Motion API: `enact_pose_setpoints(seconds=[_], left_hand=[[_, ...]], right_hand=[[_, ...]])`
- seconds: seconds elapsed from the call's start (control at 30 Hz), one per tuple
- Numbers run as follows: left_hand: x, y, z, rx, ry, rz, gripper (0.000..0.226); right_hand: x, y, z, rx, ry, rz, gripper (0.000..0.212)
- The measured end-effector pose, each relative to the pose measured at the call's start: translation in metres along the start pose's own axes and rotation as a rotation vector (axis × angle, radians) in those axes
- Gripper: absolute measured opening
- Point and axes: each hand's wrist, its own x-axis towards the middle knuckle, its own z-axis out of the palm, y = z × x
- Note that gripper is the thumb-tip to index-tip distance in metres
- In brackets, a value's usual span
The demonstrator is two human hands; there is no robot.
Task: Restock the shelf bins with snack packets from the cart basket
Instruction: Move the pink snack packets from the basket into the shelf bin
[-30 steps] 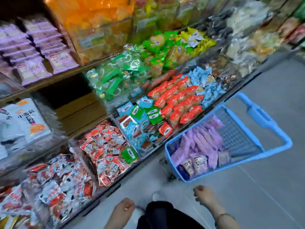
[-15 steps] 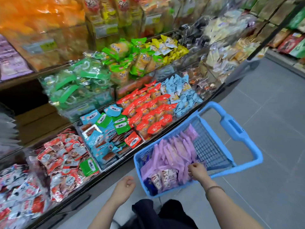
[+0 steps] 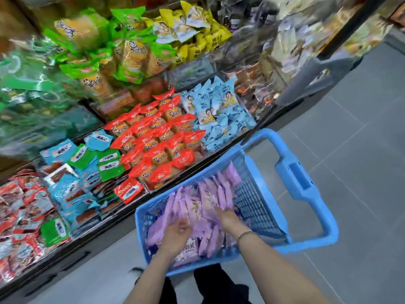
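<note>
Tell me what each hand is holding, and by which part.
It cannot be told. The left hand and right hand both rest among the purple packets in the blue basket, and no packet is lifted clear.

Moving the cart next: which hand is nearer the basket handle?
Right. Right hand is on the purple packets, closer to the handle; left hand is beyond it, farther away.

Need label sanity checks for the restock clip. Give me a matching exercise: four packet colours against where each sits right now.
Things:
1. purple snack packets
2. red snack packets
3. pale blue snack packets
4. yellow snack packets

Places:
A. highest up, right of the green snack packets
B. right next to the teal flat packets
C. inside the blue plastic cart basket
D. on the shelf, closest to the basket's handle

Pairs: 1-C, 2-B, 3-D, 4-A
</note>
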Motion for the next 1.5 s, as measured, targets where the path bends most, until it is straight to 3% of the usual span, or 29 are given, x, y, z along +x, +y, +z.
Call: enact_pose_setpoints(seconds=[0.23,0.33,0.47,0.6,0.73,0.83,0.93,1.03,1.17,1.3,1.4,1.5], left_hand=[[0.021,-0.002,0.009,0.308,0.085,-0.052,0.039],[0.025,0.004,0.017,0.048,0.115,-0.122,0.055],[0.033,0.009,0.019,-0.128,0.055,-0.209,0.084],[0.018,0.001,0.010,-0.317,-0.043,-0.195,0.093],[-0.002,0.001,0.007,-0.523,-0.124,-0.152,0.128],[-0.011,0.004,0.005,-0.570,-0.103,-0.130,0.130],[-0.016,0.004,0.000,-0.718,-0.042,-0.155,0.108],[-0.019,0.013,-0.005,-0.761,-0.048,-0.168,0.094],[-0.023,0.026,-0.001,-0.700,-0.144,-0.070,0.117],[-0.023,0.034,0.009,-0.578,-0.149,-0.022,0.138],[-0.022,0.033,0.004,-0.597,-0.096,-0.040,0.139],[-0.025,0.025,-0.002,-0.627,-0.082,-0.076,0.133]], right_hand=[[0.017,0.006,0.020,-0.084,0.116,-0.019,0.073],[0.022,0.012,0.019,-0.096,0.063,-0.029,0.080],[0.016,0.015,0.008,0.143,-0.102,-0.039,0.087],[0.002,0.023,-0.003,0.242,-0.311,-0.029,0.106],[-0.009,0.036,-0.001,0.287,-0.412,-0.077,0.105],[-0.014,0.039,-0.006,0.396,-0.447,-0.084,0.124],[-0.013,0.042,-0.022,0.564,-0.469,-0.049,0.135],[-0.016,0.037,-0.035,0.533,-0.465,-0.088,0.129],[-0.026,0.020,-0.029,0.319,-0.469,-0.117,0.128],[-0.036,0.007,-0.010,0.156,-0.508,-0.126,0.082],[-0.033,0.003,-0.008,0.134,-0.558,-0.136,0.043],[-0.018,0.004,-0.013,0.236,-0.430,-0.181,0.030]])
